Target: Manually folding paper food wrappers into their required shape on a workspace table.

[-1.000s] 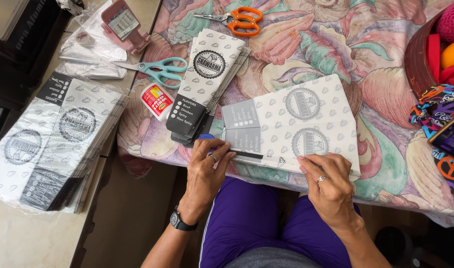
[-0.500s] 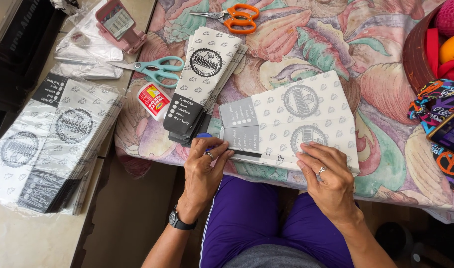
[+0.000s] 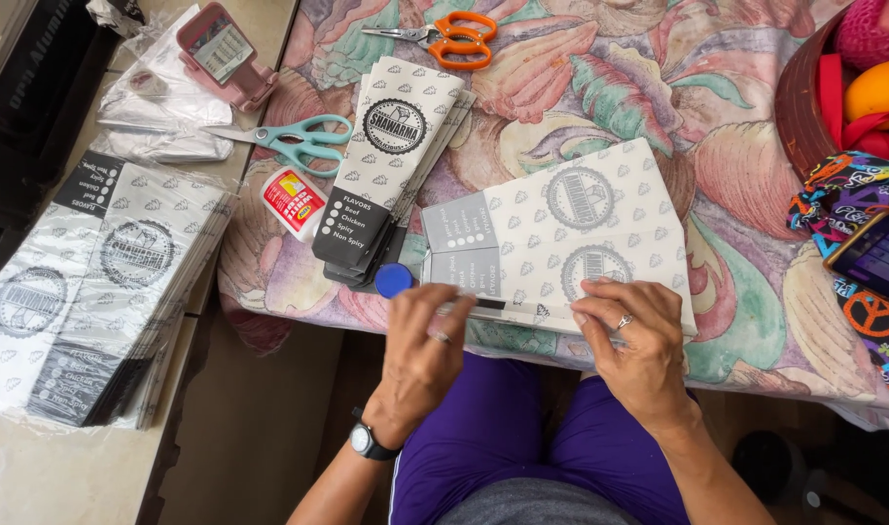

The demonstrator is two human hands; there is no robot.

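A flat printed white paper sheet point(image 3: 571, 233) with round emblems lies on the floral tablecloth point(image 3: 600, 87) in front of me. My left hand point(image 3: 427, 340) pinches the sheet's near folded edge, its fingers closed, beside a blue cap point(image 3: 394, 280). My right hand point(image 3: 631, 331), wearing a ring, presses the same near edge further right. A stack of matching printed paper bags point(image 3: 391, 160) lies just left of the sheet.
Teal scissors point(image 3: 294, 139) and a small glue tube point(image 3: 294, 201) lie at the table's left edge, orange scissors point(image 3: 449, 37) at the back. A large pile of printed bags point(image 3: 85, 282) covers the left counter. A basket point(image 3: 804, 107), patterned cloth and a phone point(image 3: 877, 258) sit right.
Both hands have slid along the sheet's near edge, the left moving slightly right. The view has shifted a little.
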